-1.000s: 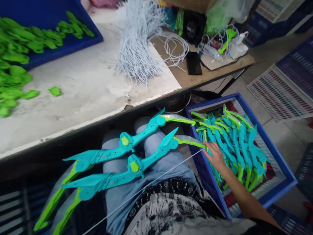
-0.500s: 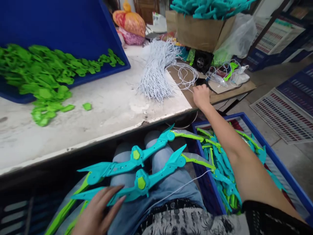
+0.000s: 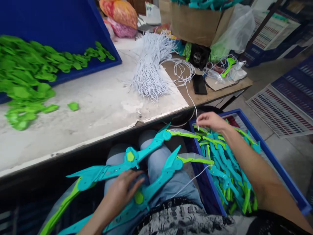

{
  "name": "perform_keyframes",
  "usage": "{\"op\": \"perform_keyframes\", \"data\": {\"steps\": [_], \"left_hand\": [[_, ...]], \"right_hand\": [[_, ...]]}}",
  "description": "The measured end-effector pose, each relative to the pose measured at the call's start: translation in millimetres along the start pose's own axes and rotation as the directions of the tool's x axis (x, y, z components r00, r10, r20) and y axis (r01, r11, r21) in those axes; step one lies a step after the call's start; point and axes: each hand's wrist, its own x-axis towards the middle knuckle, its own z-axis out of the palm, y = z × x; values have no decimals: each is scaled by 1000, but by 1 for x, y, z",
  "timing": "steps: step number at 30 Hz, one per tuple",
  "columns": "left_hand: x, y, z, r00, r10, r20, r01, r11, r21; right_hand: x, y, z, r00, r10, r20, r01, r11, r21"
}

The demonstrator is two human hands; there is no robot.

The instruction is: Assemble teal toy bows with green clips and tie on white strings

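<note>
Two toy bows, teal with lime green limbs, lie across my lap: a farther toy bow (image 3: 154,145) and a nearer toy bow (image 3: 161,178). Over the middle of the nearer bow lies my left hand (image 3: 121,187), fingers stretched loosely and apart, resting on or just above it. My right hand (image 3: 211,121), above the crate on the right, pinches the end of a white string (image 3: 189,93) that runs up to a coil of string (image 3: 182,73) on the table. A second white string (image 3: 192,179) is attached near the nearer bow's right tip and trails over my lap.
A blue crate (image 3: 276,169) full of similar teal and green bows stands at my right. On the table (image 3: 105,98) are a bundle of white strings (image 3: 151,71), a black phone (image 3: 200,85), a cardboard box (image 3: 193,27) and a tilted blue bin (image 3: 61,23) spilling green pieces (image 3: 29,78).
My right hand has come back from the table toward the crate, drawing the string end. My left hand has slid right along the nearer bow toward its middle.
</note>
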Motion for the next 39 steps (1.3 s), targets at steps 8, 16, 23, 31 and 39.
{"op": "perform_keyframes", "data": {"steps": [8,16,23,31,39], "left_hand": [[142,65,58,916,-125,381,382,560,-735],[159,80,106,677,28,735,723,159,-672],[198,100,135,696,67,715,705,124,-698],[213,126,145,696,66,715,677,269,-685],[152,81,64,882,-161,443,466,439,-768]], "right_hand": [[-63,76,39,863,-216,-457,89,955,-282],[-68,98,47,816,-312,-487,107,909,-403],[-66,103,52,803,-398,-444,164,863,-477],[-66,119,56,794,-460,-399,250,844,-475],[-69,132,63,831,-391,-396,195,871,-451]]}}
